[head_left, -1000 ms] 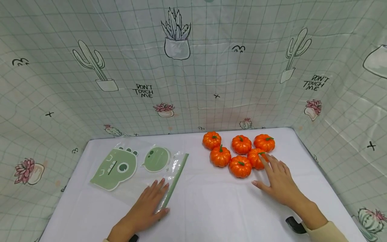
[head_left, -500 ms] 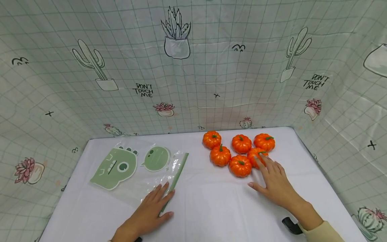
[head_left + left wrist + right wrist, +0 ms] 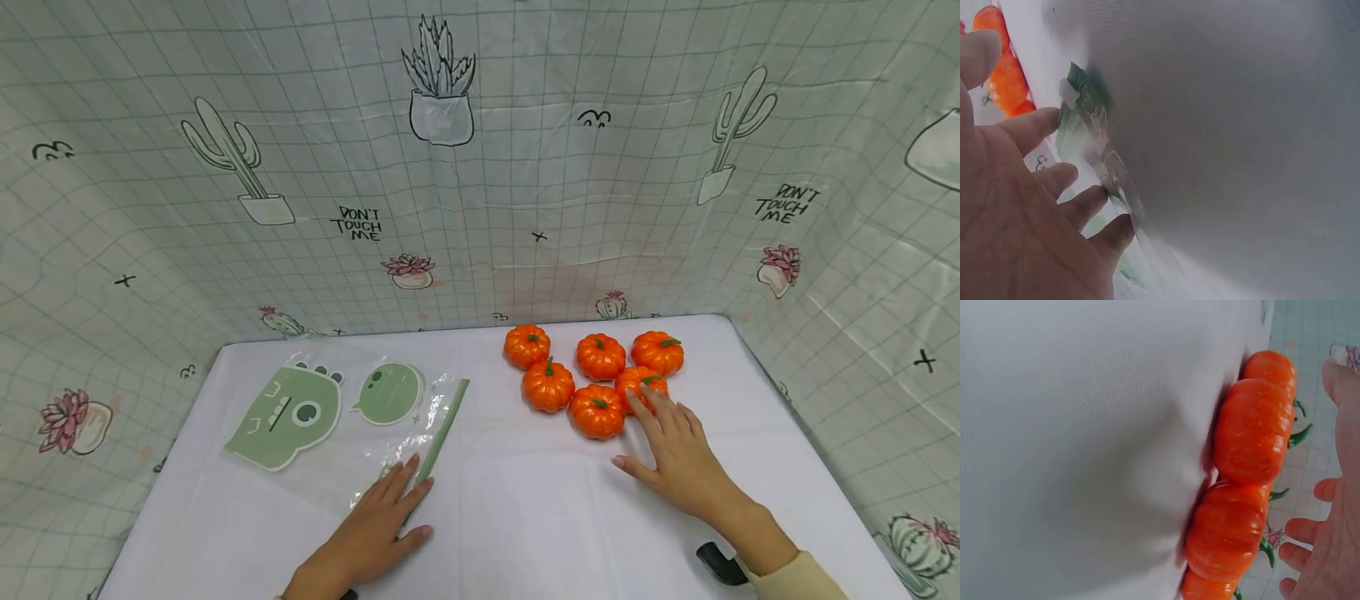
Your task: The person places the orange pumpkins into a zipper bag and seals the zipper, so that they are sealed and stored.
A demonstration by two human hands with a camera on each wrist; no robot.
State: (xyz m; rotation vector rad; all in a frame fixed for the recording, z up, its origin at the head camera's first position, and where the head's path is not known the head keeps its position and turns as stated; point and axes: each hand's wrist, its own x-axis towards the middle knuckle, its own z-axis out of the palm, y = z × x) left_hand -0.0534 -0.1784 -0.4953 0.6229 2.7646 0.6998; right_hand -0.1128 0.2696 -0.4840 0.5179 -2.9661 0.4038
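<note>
A clear plastic zip bag (image 3: 296, 417) with green cartoon prints lies flat at the left of the table. Along its right edge runs a green zip strip (image 3: 444, 425). My left hand (image 3: 367, 537) reaches over the bag's near corner, fingers spread and straight. In the left wrist view, its fingertips are right at the green strip (image 3: 1072, 128) and the clear edge. My right hand (image 3: 678, 462) hovers beside several small orange pumpkins with green stems, fingers apart. Its fingertips overlap one pumpkin (image 3: 637, 382), just right of the front pumpkin (image 3: 597, 412). The right hand holds nothing.
More pumpkins stand behind, including a back-left one (image 3: 527, 346) and a back-right one (image 3: 657, 353). A white cloth covers the table (image 3: 517, 517). Cactus-printed curtain (image 3: 480, 192) closes off the back and both sides.
My left hand has slid a little to the right across the zip strip. My right hand has shifted slightly left and back toward me. Bag and pumpkins stay in place.
</note>
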